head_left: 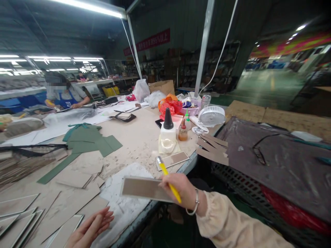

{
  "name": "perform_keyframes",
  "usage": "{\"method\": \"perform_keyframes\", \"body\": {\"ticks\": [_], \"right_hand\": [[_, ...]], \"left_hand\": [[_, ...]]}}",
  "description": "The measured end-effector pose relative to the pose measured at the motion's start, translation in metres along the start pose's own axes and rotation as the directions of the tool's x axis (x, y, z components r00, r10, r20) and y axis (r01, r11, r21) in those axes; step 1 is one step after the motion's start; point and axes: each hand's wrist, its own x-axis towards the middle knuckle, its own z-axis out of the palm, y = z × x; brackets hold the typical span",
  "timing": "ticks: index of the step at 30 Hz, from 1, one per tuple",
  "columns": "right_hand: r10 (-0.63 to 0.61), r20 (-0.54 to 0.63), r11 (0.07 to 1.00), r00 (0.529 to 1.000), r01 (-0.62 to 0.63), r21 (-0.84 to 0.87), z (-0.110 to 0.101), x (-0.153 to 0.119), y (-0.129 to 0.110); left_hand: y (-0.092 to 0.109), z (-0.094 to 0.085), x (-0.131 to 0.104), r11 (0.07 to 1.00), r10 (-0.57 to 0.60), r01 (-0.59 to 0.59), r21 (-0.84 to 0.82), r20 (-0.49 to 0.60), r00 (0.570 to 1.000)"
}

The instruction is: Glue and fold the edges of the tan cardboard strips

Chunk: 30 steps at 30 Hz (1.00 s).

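Note:
In my right hand [178, 189] are a yellow-handled brush [172, 187] and the end of a flat brown strip with pale edges [141, 187]. The brush points up and away, its metal end [159, 160] near a similar pale-edged panel [177, 159] on the table. My left hand [94, 224] is empty, fingers stretched out, low over the near edge beside a pale-edged panel [68, 229]. Beneath the strip lies a white sheet [121, 203]. Farther back stand a white bottle with a black cone cap [168, 125] and a small bottle of amber liquid [183, 132].
Green pieces [89, 139] and stacked beige sheets [77, 175] lie to the left. A white fan [212, 115] and brown strips [213, 150] sit at the right edge. Glasses [259, 155] rest on a dark covered crate [279, 172]. A co-worker [66, 94] sits across at far left.

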Motion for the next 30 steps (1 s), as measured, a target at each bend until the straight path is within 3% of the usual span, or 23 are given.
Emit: {"method": "perform_keyframes", "body": {"ticks": [2, 5, 9, 12, 16, 21, 30], "right_hand": [[0.247, -0.191, 0.968, 0.95, -0.25, 0.008, -0.028, -0.021, 0.01], [0.496, -0.399, 0.846, 0.771, -0.533, 0.02, -0.064, -0.055, 0.04], [0.522, -0.612, 0.752, 0.594, -0.659, 0.002, -0.087, -0.082, 0.091], [0.497, -0.701, 0.7, 0.511, -0.714, -0.024, -0.085, -0.082, 0.12], [0.484, -0.725, 0.681, 0.49, -0.731, -0.04, -0.066, -0.065, 0.141], [0.502, -0.692, 0.656, 0.52, -0.75, -0.088, -0.045, -0.045, 0.158], [0.53, -0.646, 0.56, 0.549, -0.799, -0.219, -0.035, -0.029, 0.179]], "left_hand": [[-0.001, 0.001, 0.001, 0.996, 0.02, -0.02, 0.083, 0.003, 1.0], [-0.005, 0.003, 0.005, 0.976, 0.062, -0.065, 0.206, 0.022, 0.998], [-0.004, 0.009, 0.007, 0.872, 0.178, -0.164, 0.462, 0.014, 0.984], [-0.005, 0.009, 0.007, 0.801, 0.227, -0.211, 0.561, 0.042, 0.973], [-0.014, 0.002, 0.014, 0.735, 0.259, -0.246, 0.632, 0.074, 0.963], [-0.023, -0.002, 0.022, 0.676, 0.264, -0.26, 0.69, 0.103, 0.959], [-0.023, -0.004, 0.025, 0.653, 0.264, -0.261, 0.711, 0.11, 0.958]]}}
